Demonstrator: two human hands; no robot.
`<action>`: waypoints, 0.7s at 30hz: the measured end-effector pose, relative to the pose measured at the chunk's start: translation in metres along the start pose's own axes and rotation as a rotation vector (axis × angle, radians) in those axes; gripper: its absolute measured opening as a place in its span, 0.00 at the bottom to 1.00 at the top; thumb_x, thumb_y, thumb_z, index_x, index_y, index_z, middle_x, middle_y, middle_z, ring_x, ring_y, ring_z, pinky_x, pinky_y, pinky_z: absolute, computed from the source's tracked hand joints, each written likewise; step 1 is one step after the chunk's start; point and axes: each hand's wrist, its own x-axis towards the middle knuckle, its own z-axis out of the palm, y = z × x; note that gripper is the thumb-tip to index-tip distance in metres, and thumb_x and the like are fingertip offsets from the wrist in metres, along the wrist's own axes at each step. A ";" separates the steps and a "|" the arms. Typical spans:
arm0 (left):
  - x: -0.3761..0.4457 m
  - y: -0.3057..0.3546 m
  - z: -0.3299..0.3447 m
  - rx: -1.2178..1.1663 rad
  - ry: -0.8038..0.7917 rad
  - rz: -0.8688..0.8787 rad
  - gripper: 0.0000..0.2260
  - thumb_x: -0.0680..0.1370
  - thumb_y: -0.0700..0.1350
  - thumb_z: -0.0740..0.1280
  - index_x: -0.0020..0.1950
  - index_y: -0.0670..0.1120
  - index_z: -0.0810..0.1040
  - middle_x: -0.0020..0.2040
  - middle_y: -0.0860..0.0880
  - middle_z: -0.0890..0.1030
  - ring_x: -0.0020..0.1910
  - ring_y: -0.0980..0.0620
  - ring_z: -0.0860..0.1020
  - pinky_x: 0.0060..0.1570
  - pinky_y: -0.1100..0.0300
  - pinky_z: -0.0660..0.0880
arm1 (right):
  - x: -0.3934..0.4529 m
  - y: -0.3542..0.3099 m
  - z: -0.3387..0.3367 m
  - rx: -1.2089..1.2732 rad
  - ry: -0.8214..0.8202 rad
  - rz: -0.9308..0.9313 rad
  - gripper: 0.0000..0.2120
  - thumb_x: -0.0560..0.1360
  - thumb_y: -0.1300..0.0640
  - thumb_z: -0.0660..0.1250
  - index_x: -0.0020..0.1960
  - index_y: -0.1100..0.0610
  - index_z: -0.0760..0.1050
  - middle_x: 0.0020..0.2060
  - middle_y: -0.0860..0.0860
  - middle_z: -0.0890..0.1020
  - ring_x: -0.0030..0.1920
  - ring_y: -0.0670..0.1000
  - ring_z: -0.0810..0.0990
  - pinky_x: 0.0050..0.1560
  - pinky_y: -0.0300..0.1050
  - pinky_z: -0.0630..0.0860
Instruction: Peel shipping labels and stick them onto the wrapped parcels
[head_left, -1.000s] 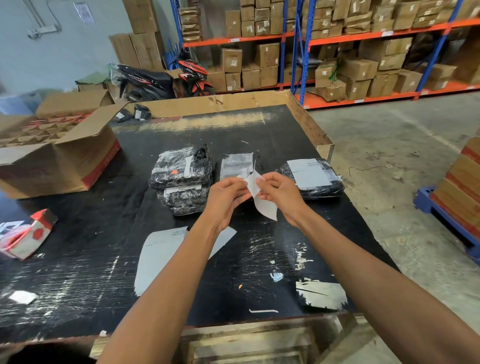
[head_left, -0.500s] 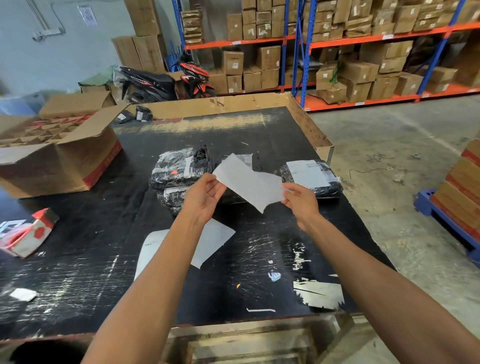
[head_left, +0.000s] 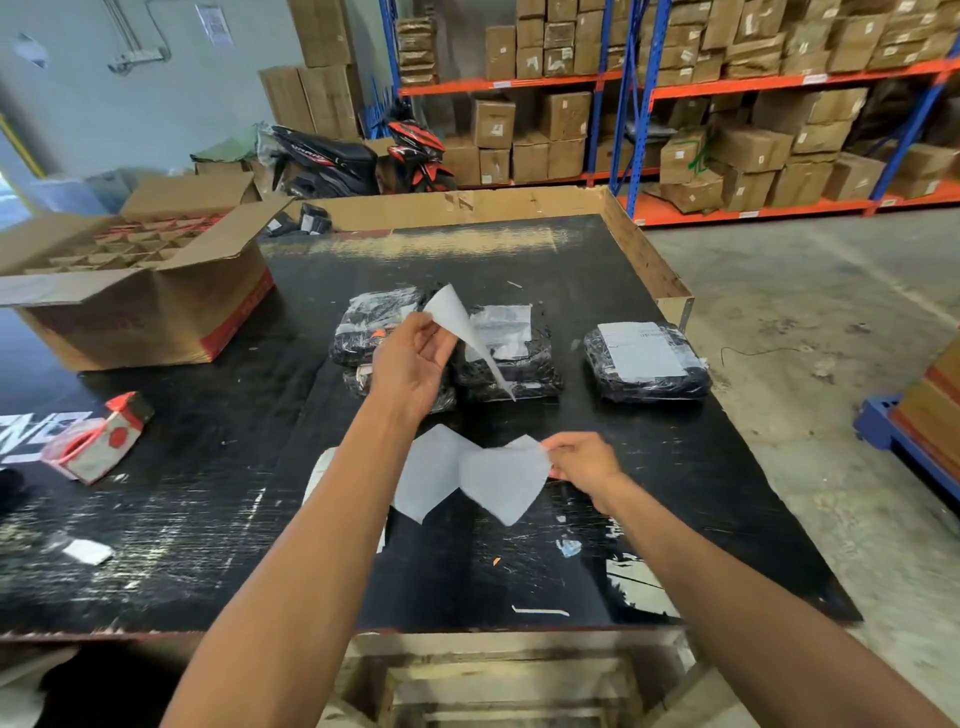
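Note:
My left hand (head_left: 415, 364) pinches a thin white sheet (head_left: 460, 327) that curls and hangs over the wrapped parcels. Lower and closer, my right hand (head_left: 584, 462) holds a second white sheet (head_left: 506, 480) by its right edge, just above the black table (head_left: 519, 571). A further white sheet (head_left: 428, 475) lies flat on the table, partly under my left forearm. Three groups of black wrapped parcels sit in a row: a stack of two (head_left: 371, 322) behind my left hand, a middle parcel (head_left: 511, 364) with a label on top, and a right parcel (head_left: 644, 364) bearing a white label.
An open cardboard box (head_left: 140, 296) with dividers stands at the table's left. A red and white tape dispenser (head_left: 96, 441) lies near the left edge. A wooden rim (head_left: 644, 254) borders the far and right sides. A blue pallet (head_left: 893, 431) sits on the floor to the right.
The single sheet held between both hands has come apart into two. My left hand rose toward the parcels with one sheet; my right hand dropped toward me with the other.

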 end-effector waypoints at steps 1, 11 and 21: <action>-0.002 -0.002 0.003 0.007 -0.009 -0.008 0.02 0.80 0.33 0.65 0.48 0.37 0.75 0.48 0.39 0.80 0.46 0.45 0.83 0.46 0.53 0.84 | -0.003 -0.002 0.010 -0.038 -0.027 -0.026 0.10 0.77 0.67 0.68 0.44 0.56 0.85 0.47 0.57 0.86 0.42 0.49 0.84 0.39 0.35 0.81; -0.002 -0.013 0.003 0.096 -0.004 -0.021 0.02 0.80 0.35 0.65 0.50 0.39 0.77 0.50 0.41 0.83 0.49 0.45 0.83 0.53 0.54 0.82 | -0.032 -0.057 0.002 -0.033 0.394 -0.655 0.18 0.77 0.61 0.67 0.65 0.49 0.73 0.55 0.48 0.75 0.52 0.46 0.75 0.56 0.41 0.74; 0.001 -0.021 0.013 0.173 -0.169 -0.155 0.08 0.79 0.36 0.65 0.59 0.37 0.76 0.57 0.38 0.82 0.57 0.41 0.82 0.58 0.51 0.80 | -0.014 -0.094 0.014 -0.342 0.505 -0.797 0.05 0.79 0.62 0.65 0.48 0.52 0.74 0.44 0.49 0.79 0.46 0.46 0.75 0.48 0.43 0.71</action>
